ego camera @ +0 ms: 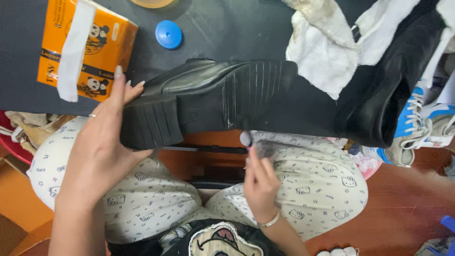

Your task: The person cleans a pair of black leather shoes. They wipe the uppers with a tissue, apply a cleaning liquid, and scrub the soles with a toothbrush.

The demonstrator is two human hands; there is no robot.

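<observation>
1. A dark table fills the upper view, above a red-brown floor; the seated person's patterned trousers show below its edge.
2. The left hand grips the heel of a black leather shoe, which lies on its side at the table's near edge, grooved sole toward the camera.
3. The right hand, a bracelet at its wrist, hovers just under the sole with fingers loosely pinched; whether it holds anything cannot be told.
4. On the table lie an orange tissue pack, a blue round cap and white cloths.
5. A second black shoe lies at right, partly covering blue-and-white sneakers.
6. The top edge cuts off a yellow object.
</observation>
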